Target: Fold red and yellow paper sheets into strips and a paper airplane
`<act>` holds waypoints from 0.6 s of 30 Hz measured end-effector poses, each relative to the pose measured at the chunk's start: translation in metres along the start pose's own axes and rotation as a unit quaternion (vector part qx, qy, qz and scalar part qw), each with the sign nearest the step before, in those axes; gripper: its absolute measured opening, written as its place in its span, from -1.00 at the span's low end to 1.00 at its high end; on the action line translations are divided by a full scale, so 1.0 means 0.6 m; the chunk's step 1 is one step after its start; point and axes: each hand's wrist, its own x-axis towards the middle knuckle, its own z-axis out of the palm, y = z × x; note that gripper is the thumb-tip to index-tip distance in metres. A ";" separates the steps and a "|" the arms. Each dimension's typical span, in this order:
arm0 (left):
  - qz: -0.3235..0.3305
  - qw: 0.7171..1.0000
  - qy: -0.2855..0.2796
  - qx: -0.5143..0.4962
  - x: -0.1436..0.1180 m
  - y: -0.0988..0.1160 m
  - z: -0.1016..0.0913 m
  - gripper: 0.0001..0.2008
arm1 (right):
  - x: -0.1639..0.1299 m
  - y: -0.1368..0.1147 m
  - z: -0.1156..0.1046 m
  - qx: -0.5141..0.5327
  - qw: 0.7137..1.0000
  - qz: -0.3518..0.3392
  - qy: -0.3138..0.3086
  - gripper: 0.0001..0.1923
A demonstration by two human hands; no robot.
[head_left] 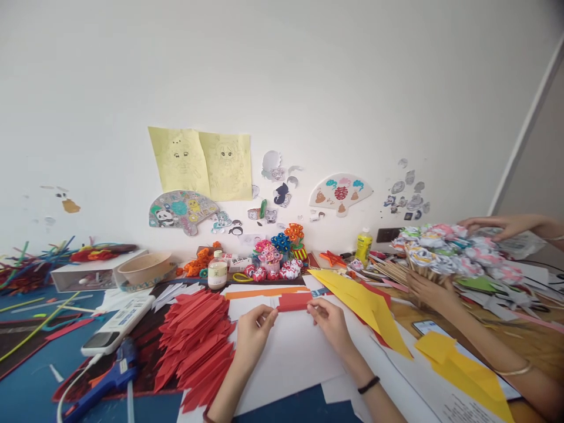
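Both my hands pinch a small strip of red paper (294, 302) by its two ends, just above white sheets of paper (286, 346) on the table. My left hand (255, 329) closes thumb and fingers at the strip's left end. At its right end is my right hand (330, 323), also closed in a pinch, with a dark band on that wrist. Left of my hands lies a large pile of folded red paper pieces (194, 341). To the right, yellow paper (363, 302) lies across the white sheets.
A blue glue gun (117, 376) and a white power strip (118, 324) lie at left. A small bottle (217, 271) and craft flowers (269, 255) stand by the wall. At right, another person's hands (434, 294) hold a bunch of paper flowers (440, 258).
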 end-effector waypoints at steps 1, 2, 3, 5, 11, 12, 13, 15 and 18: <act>0.001 1.000 0.001 -0.001 0.000 0.000 0.000 -0.59 | 0.000 -0.001 -0.001 -0.003 1.000 -0.002 0.005 -0.57; -0.002 1.000 0.000 -0.003 0.000 -0.001 0.001 -0.58 | 0.000 -0.001 -0.002 -0.006 1.000 -0.003 0.008 -0.58; -0.005 1.000 -0.003 -0.006 0.001 -0.001 0.001 -0.57 | 0.000 -0.002 -0.003 -0.009 1.000 -0.004 0.012 -0.58; -0.007 1.000 -0.006 -0.010 0.001 -0.003 0.002 -0.56 | 0.000 -0.002 -0.004 -0.009 1.000 -0.002 0.017 -0.58; 0.004 1.000 0.006 -0.015 0.003 -0.009 0.004 -0.62 | 0.001 0.000 -0.005 0.008 1.000 -0.004 0.016 -0.55; 0.005 1.000 0.009 -0.011 0.003 -0.009 0.004 -0.62 | 0.001 0.001 -0.004 0.009 1.000 -0.005 0.014 -0.55; 0.006 1.000 0.011 -0.008 0.003 -0.010 0.004 -0.62 | 0.001 0.002 -0.004 0.009 1.000 -0.005 0.012 -0.55; 0.009 1.000 0.015 -0.003 0.002 -0.011 0.004 -0.61 | 0.001 0.004 -0.003 0.009 1.000 -0.004 0.007 -0.56; 0.016 1.000 0.021 -0.001 0.002 -0.010 0.003 -0.64 | 0.002 0.007 -0.003 0.015 1.000 -0.001 0.004 -0.58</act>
